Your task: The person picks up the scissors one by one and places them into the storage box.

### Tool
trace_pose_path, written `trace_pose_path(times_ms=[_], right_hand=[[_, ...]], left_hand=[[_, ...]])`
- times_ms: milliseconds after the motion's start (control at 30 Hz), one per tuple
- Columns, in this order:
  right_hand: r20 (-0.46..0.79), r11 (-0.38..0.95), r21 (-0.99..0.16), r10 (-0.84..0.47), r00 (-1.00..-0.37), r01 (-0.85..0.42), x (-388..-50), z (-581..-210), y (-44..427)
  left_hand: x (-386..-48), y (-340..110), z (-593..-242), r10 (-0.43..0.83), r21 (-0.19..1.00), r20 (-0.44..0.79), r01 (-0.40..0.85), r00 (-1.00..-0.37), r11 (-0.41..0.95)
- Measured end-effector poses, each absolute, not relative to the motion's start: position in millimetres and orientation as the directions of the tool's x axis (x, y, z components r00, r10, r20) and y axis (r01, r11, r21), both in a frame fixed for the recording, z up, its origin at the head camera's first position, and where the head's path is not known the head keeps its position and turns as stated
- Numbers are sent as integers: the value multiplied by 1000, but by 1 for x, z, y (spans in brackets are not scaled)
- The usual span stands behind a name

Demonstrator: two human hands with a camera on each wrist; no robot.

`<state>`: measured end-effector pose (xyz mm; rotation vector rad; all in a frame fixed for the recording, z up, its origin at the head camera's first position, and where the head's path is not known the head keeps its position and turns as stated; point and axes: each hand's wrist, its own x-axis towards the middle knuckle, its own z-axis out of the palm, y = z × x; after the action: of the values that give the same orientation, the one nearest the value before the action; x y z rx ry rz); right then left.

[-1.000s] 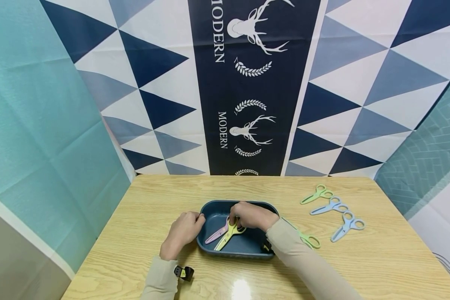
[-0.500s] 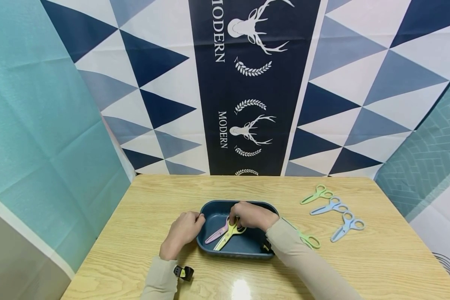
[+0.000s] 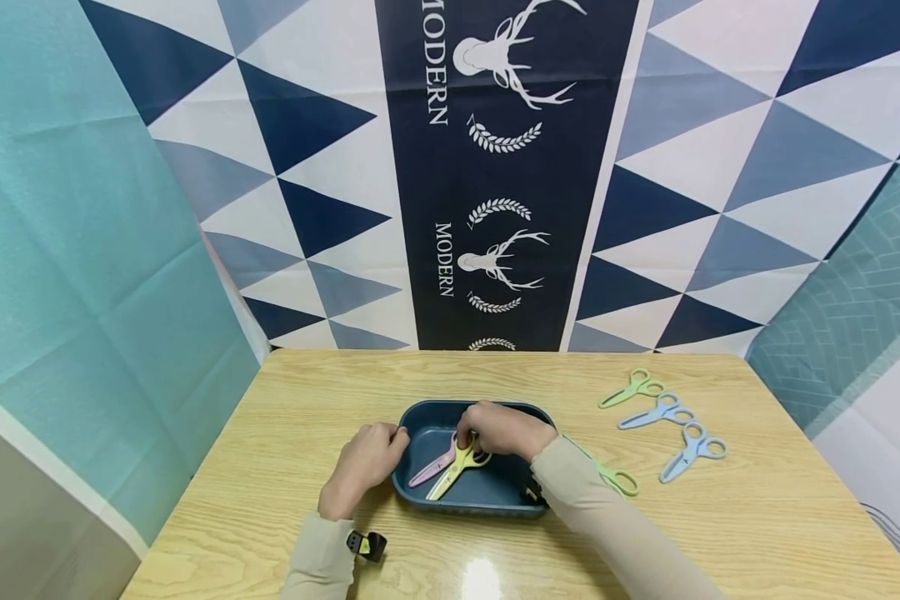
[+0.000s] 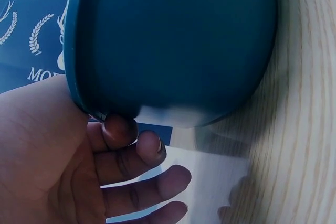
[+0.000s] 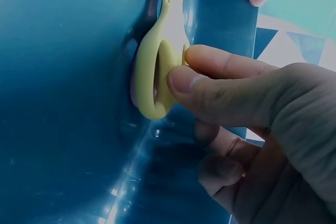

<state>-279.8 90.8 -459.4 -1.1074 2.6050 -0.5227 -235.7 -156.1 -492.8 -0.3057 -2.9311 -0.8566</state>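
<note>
A dark blue tray [image 3: 487, 505] stands on the table, with yellow scissors [image 3: 450, 477] and pink scissors [image 3: 431, 470] inside, blades toward the near left. My right hand [image 3: 506, 429] reaches into it; in the right wrist view the thumb and index finger of that hand [image 5: 252, 103] pinch the handle of the yellow scissors [image 5: 149, 77], which partly cover the pink pair. At the left end of the tray, my left hand [image 3: 367, 462] grips the rim; the left wrist view shows this hand [image 4: 68, 156] with its thumb and a fingertip at the tray edge [image 4: 79, 93].
Green scissors [image 3: 621, 481] lie right of the tray, partly hidden by the right sleeve. Farther right on the wooden table [image 3: 285, 400] lie another green pair [image 3: 633, 388] and two blue pairs [image 3: 656, 412], [image 3: 690, 458]. A patterned cloth [image 3: 330, 167] hangs behind.
</note>
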Motion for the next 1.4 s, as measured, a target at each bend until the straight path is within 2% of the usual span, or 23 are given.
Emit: trace_pose_path(times_ms=[467,733,933,1400], right_hand=[[-120,654,-444,-720,-683,-612,-278,-451,88],[-75,633,-409,-741,-667,-657,-274,-444,89],[-67,646,-394,-730,-681,-654,-272,-438,89],[6,630,-433,-714,-700,-645,-272,-432,95]], left_hand=[[-235,-155,-492,163,533,130,208,-978,820],[-236,-156,-495,158,518,136,206,-978,830],[-235,-156,-495,156,525,131,202,-979,827],[-234,-156,-493,153,525,129,199,-980,827]])
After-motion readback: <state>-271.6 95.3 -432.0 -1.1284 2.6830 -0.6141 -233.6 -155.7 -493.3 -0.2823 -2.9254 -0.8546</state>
